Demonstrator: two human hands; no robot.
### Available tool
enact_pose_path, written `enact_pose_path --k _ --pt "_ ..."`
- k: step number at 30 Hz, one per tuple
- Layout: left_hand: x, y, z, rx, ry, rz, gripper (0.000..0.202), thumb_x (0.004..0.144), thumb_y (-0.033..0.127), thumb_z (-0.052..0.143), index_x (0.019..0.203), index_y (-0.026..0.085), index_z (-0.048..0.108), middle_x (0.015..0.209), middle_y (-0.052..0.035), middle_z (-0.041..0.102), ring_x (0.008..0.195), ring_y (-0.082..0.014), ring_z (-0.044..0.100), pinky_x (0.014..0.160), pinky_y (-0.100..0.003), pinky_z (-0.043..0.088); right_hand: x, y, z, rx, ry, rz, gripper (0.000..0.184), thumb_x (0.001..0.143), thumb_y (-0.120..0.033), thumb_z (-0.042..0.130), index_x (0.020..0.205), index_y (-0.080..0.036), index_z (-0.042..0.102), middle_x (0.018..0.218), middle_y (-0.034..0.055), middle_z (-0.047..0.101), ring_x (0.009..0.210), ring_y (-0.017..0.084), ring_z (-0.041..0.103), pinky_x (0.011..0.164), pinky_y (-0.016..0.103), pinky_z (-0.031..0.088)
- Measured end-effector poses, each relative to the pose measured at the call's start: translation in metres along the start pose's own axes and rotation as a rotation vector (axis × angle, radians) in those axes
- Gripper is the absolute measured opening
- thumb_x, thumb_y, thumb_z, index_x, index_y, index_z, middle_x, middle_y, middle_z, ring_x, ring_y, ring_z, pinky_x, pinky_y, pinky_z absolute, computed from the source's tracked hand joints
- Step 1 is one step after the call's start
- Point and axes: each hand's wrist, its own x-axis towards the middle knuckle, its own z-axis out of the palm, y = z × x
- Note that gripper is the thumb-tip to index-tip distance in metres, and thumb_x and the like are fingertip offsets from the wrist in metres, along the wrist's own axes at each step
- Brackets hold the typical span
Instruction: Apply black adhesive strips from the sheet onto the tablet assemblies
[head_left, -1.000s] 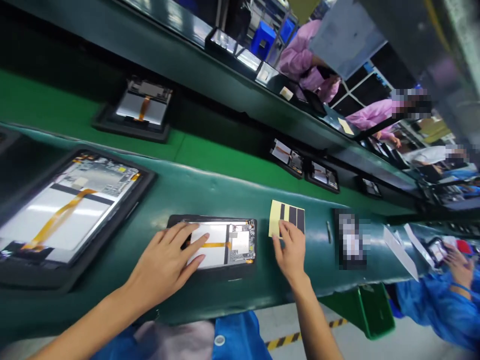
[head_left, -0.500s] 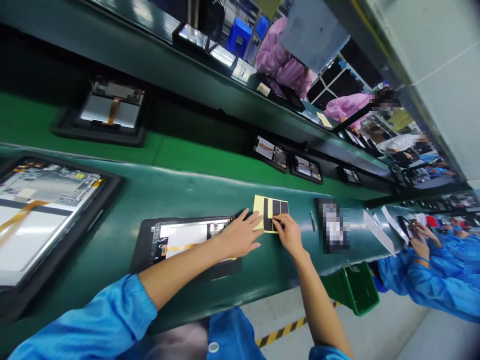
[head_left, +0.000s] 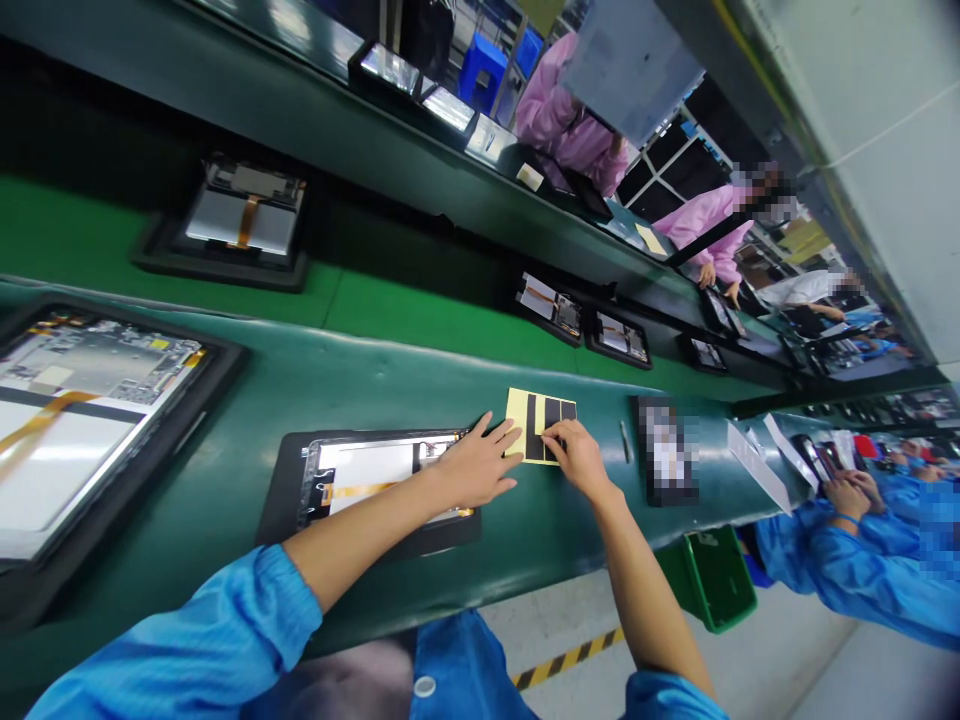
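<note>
A yellow backing sheet (head_left: 516,405) with black rectangular stickers (head_left: 551,410) lies on the green bench. My left hand (head_left: 480,465) is open, fingers spread, with its fingertips on the sheet's left edge. From the right, my right hand (head_left: 576,455) is closed in a pinch at the edge of a black strip (head_left: 532,425); its fingertips partly hide what they grip. Under my left forearm rests an opened tablet (head_left: 367,465) on a black pad (head_left: 281,490), its white battery and orange ribbon cable showing.
Another opened tablet (head_left: 82,400) lies in a black tray at the left. Several more tablets (head_left: 244,220) sit on the green conveyor belt (head_left: 397,310) beyond. To the right are a small pen-like tool (head_left: 625,442), a black device (head_left: 664,450), a green bin (head_left: 716,580) and a co-worker's hands (head_left: 851,495).
My right hand's fingertips have shifted slightly left across the sheet, while my left hand stays nearly in place. Tablets on the conveyor belt have moved a little to the right.
</note>
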Motion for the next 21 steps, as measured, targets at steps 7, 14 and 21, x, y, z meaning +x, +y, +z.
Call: enact_pose_path --k 7,14,21 --pt "0.001 0.0 0.0 -0.009 -0.006 -0.002 0.046 0.101 0.053 0.052 0.132 0.022 0.067 0.156 -0.0158 0.053 0.149 -0.0335 0.042 0.121 -0.057 0.025 0.001 0.003 0.008 0.069 0.012 0.048 0.032 0.108 -0.04 0.046 0.086 -0.022 0.062 0.084 0.0039 0.064 0.08 0.021 0.058 0.075 0.032 0.046" --pt "0.001 -0.001 0.004 -0.038 0.012 -0.015 0.043 0.1 0.052 0.054 0.13 0.024 0.068 0.157 -0.0122 0.053 0.149 -0.031 0.041 0.124 -0.055 0.02 -0.008 0.004 0.009 0.154 0.089 0.083 0.029 0.107 -0.04 0.046 0.086 -0.024 0.058 0.086 0.0038 0.062 0.082 0.021 0.058 0.076 0.033 0.048" --pt "0.002 0.001 0.006 -0.049 0.016 -0.024 0.042 0.098 0.051 0.057 0.129 0.025 0.069 0.155 -0.0125 0.055 0.148 -0.0323 0.042 0.123 -0.058 0.021 -0.011 0.0 0.001 0.17 0.167 0.091 0.024 0.103 -0.038 0.05 0.086 -0.024 0.058 0.088 0.0044 0.063 0.086 0.022 0.058 0.081 0.036 0.048"
